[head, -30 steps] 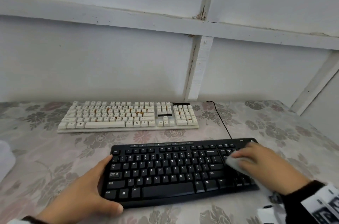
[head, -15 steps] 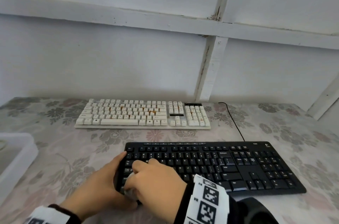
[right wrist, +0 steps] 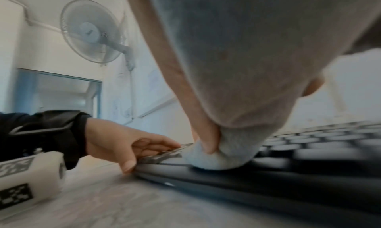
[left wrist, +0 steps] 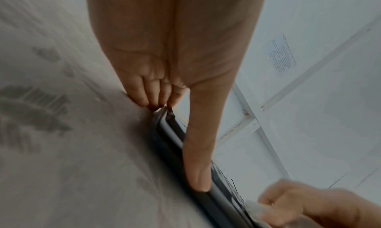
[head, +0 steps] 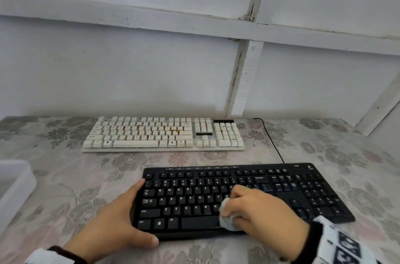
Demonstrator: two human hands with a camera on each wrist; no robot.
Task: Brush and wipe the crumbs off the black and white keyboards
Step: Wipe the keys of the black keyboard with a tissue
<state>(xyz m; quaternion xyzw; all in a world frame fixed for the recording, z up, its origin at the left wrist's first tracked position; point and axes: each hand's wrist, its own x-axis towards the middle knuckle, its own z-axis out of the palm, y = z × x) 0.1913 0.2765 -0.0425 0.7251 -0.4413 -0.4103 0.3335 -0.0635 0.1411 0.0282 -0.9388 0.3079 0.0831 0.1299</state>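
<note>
The black keyboard [head: 184,196] lies near the table's front edge. My left hand [head: 127,214] grips its left end, with the thumb along the front edge and the fingers against the left side [left wrist: 156,97]. My right hand [head: 259,209] grips a wadded pale cloth [head: 228,218] and presses it on the keys by the space bar's right end [right wrist: 212,159]. The white keyboard [head: 162,133] lies farther back and untouched. It has orange-brown crumbs between its middle keys.
A white plastic bin [head: 15,185] stands at the left edge of the floral tablecloth [head: 65,188]. The black keyboard's cable [head: 270,140] runs back toward the white wall [head: 129,69]. A wall fan [right wrist: 90,31] hangs high on the left.
My right hand swept the cloth from the number pad to the left end of the black keyboard, then back right to the space bar. The left hand kept its hold.
</note>
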